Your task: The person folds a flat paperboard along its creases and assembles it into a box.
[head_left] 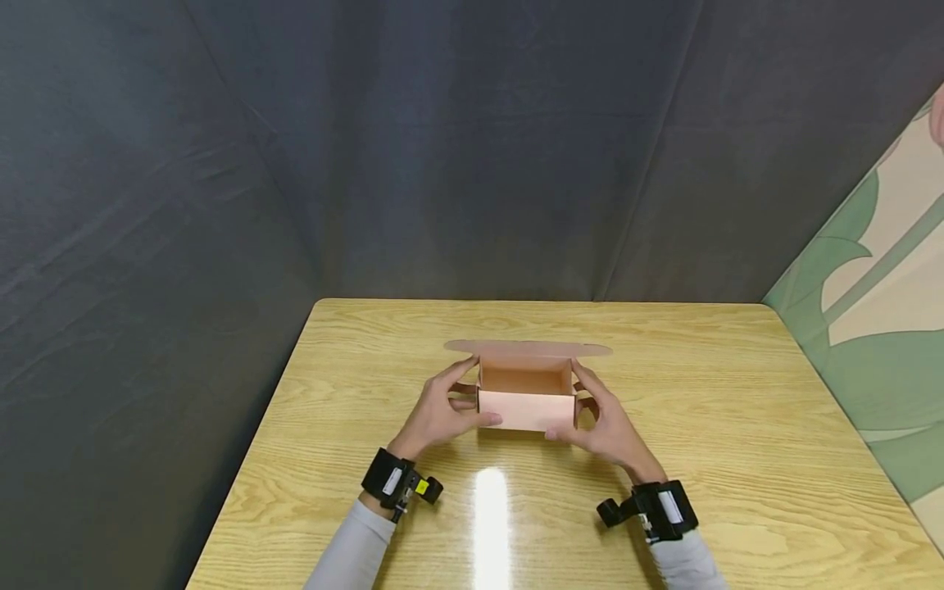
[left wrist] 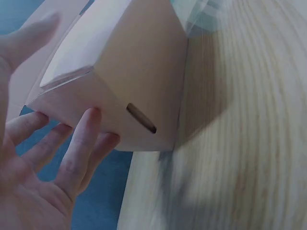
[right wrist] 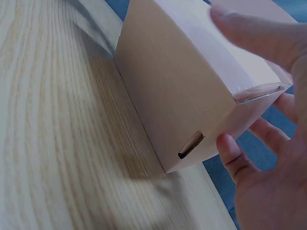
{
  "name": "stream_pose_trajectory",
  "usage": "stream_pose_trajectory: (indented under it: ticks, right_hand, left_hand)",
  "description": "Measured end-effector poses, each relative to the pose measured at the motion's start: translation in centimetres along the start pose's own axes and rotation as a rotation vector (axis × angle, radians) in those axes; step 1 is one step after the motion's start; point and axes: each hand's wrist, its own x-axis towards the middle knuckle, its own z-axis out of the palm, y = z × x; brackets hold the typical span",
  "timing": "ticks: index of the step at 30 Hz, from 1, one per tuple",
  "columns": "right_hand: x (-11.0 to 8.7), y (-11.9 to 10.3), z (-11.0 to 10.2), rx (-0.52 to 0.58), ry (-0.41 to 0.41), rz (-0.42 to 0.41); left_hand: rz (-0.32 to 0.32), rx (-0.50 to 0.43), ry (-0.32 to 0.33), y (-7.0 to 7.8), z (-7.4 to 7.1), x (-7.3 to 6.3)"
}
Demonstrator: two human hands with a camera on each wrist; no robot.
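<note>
An open pink-tan cardboard box (head_left: 526, 410) is held between two hands, with its lid (head_left: 528, 348) standing up at the far side. My left hand (head_left: 440, 411) grips the left end, thumb over the front wall and fingers along the side wall. The right hand (head_left: 608, 422) holds the opposite end the same way. Both wrist views show the underside (left wrist: 148, 72) facing the camera, so the box tips back with its front edge raised. A narrow slot (left wrist: 141, 118) shows near one lower corner, and another slot (right wrist: 191, 144) near the other. No contents show inside.
The wood-grain table (head_left: 354, 508) carries a bright light reflection in front of the box. Dark grey cloth (head_left: 479, 164) hangs behind and to the left. At the right is a leaf-patterned surface (head_left: 878, 377). Black camera straps sit on both wrists.
</note>
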Motion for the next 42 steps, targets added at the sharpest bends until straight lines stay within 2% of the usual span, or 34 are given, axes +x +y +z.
stream_pose_trajectory:
  ticks: [8,14,22,31,42]
  right_hand:
    - [0.1,-0.3,-0.2,0.014,-0.058,0.013]
    - [0.4,-0.5,-0.4,-0.021,-0.075,0.048]
    - [0.5,-0.4,-0.5,-0.016,-0.046,0.058]
    - [0.3,-0.4,-0.5,-0.038,-0.009,0.081]
    - [0.3,0.3,-0.2,-0.003,0.019,0.067]
  left_hand:
    - [-0.026,0.120,-0.071,0.7,-0.6,0.0]
    - [-0.052,0.143,-0.096,1.1,-0.7,0.2]
    - [-0.036,0.164,-0.084,1.1,-0.7,0.3]
    - [-0.030,0.104,-0.084,0.9,-0.7,0.3]
    - [-0.056,0.107,-0.032,0.0,-0.3,0.1]
